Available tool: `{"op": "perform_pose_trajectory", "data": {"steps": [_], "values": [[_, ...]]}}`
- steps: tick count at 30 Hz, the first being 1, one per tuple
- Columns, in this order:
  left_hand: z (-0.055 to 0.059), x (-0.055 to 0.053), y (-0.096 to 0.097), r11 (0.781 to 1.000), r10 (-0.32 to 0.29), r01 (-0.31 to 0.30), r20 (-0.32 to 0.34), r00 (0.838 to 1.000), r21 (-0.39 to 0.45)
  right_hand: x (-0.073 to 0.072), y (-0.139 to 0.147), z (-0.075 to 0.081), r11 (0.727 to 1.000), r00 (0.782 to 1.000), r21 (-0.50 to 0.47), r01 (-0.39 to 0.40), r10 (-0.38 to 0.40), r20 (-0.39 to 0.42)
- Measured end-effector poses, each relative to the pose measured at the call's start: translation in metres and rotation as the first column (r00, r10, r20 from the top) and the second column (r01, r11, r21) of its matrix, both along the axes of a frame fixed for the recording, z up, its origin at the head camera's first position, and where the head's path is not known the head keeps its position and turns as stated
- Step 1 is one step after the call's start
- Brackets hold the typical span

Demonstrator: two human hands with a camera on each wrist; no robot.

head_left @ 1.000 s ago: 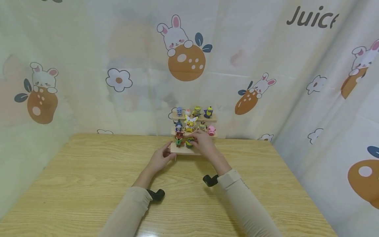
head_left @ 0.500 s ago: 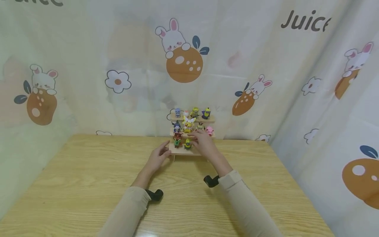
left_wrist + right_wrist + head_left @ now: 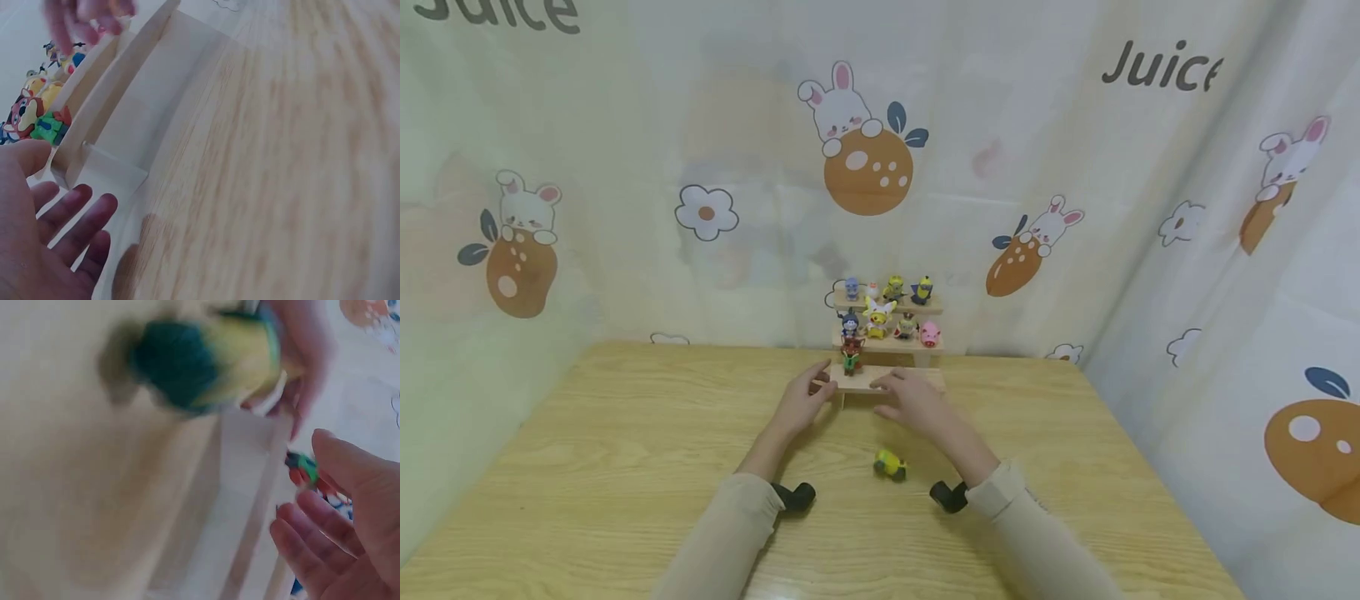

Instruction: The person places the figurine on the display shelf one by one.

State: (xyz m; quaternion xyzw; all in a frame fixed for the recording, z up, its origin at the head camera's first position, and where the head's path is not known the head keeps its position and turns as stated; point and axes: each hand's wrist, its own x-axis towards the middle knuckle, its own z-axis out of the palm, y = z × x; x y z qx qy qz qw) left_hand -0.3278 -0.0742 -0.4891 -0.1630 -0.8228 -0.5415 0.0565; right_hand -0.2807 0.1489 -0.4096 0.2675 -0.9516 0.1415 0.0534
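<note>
A yellow-and-green minion figurine (image 3: 889,465), blurred in the right wrist view, is off the shelf and in front of it, tipped over. Whether it touches the table cannot be told. My right hand (image 3: 916,404) holds nothing; its fingers are spread loosely by the front edge of the lowest tier of a wooden display stand (image 3: 902,379). At that tier's left end is my left hand (image 3: 803,398), fingers relaxed, thumb close to the corner (image 3: 59,165). A fox figurine in green (image 3: 852,360) stands upright on the lowest tier, near my left thumb.
Several small figurines stand on the two upper tiers, among them a pink pig (image 3: 930,334) and a yellow one with white ears (image 3: 878,318). A printed curtain (image 3: 760,275) hangs behind the wooden table (image 3: 662,433).
The minion figurine has left the lowest tier and dropped forward toward me. My right hand has come away from it, moving down and nearer. My left hand has barely moved.
</note>
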Motion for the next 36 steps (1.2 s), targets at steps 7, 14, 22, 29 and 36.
{"op": "perform_pose_trajectory", "data": {"steps": [7,14,22,29,36], "values": [[0.0,-0.001,0.0,1.0,-0.019,0.019,0.028,0.999,0.006,0.032,0.005,-0.006,0.983,0.935,0.058,-0.175,0.147,0.322],[0.003,-0.003,-0.004,0.999,-0.034,0.034,0.047,0.998,-0.002,0.065,-0.006,-0.005,0.949,0.904,0.182,-0.259,0.172,0.392],[-0.006,-0.003,0.001,1.0,-0.019,0.019,0.04,0.999,-0.011,0.084,-0.019,-0.011,0.936,0.917,0.249,-0.25,0.147,0.37],[-0.008,-0.003,0.001,1.0,-0.01,0.011,0.053,0.999,-0.009,0.071,-0.012,-0.012,0.963,0.931,0.155,-0.22,0.161,0.327],[-0.008,-0.004,0.001,1.0,-0.003,0.004,0.068,0.998,-0.015,0.037,0.003,-0.02,0.993,0.967,-0.099,-0.06,0.082,0.24]]}}
